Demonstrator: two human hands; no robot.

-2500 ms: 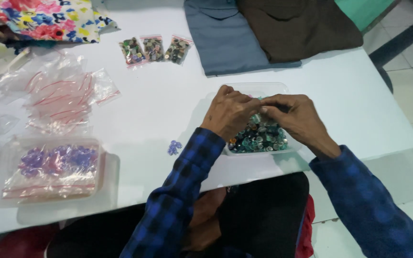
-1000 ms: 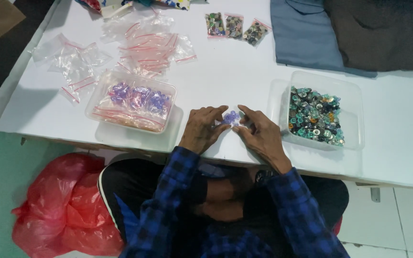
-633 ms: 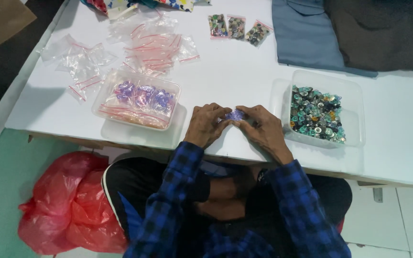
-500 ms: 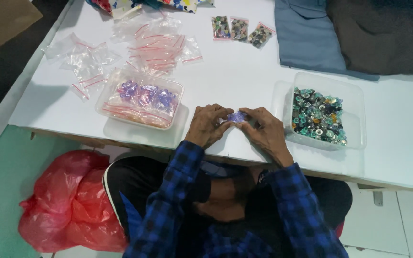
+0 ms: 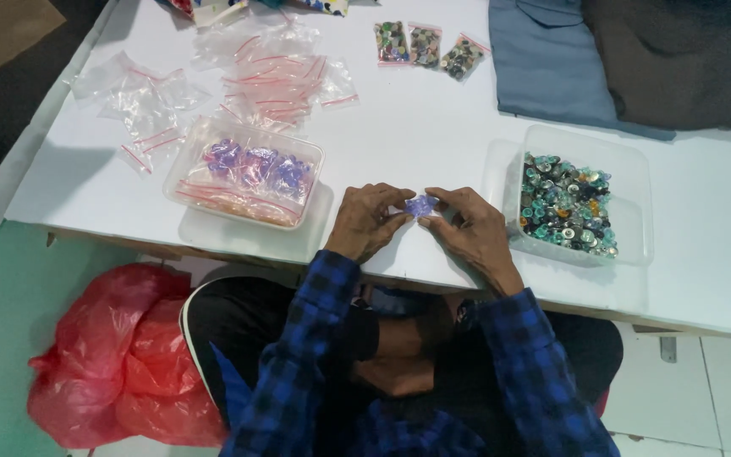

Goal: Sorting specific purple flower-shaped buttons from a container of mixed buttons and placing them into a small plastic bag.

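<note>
Purple and small, the packet (image 5: 421,206) sits pinched between both hands at the near edge of the white table (image 5: 416,127), just in front of the person's body; it looks like a tiny clear bag with purple pieces inside, though its contents are too small to make out.

As for progress, judging by how things lie: the clear tub on the left (image 5: 245,172) already holds a layer of filled bags with purple pieces; three filled bags of mixed pieces (image 5: 429,45) lie in a row at the far side of the table; a loose heap of empty red-striped bags (image 5: 213,80) remains beyond the left tub, so a good many are not yet filled; the clear tub on the right (image 5: 575,203) is still well stocked with green, silver and dark round pieces. Work seems somewhere in the middle, with the bag in hand not yet set down.

Left hand (image 5: 367,222) rests with its heel on the table edge, fingers curled inward, thumb and forefinger closed on the left end of the packet; right hand (image 5: 472,230) mirrors it, knuckles raised, fingertips closed on the right end; whether they are pressing a seal I cannot tell. Both forearms in blue checked sleeves angle in from below; folded grey-blue cloth (image 5: 552,63) and dark cloth (image 5: 678,59) lie at the far right; a red plastic bag (image 5: 112,355) slumps on the floor by the person's left leg.
</note>
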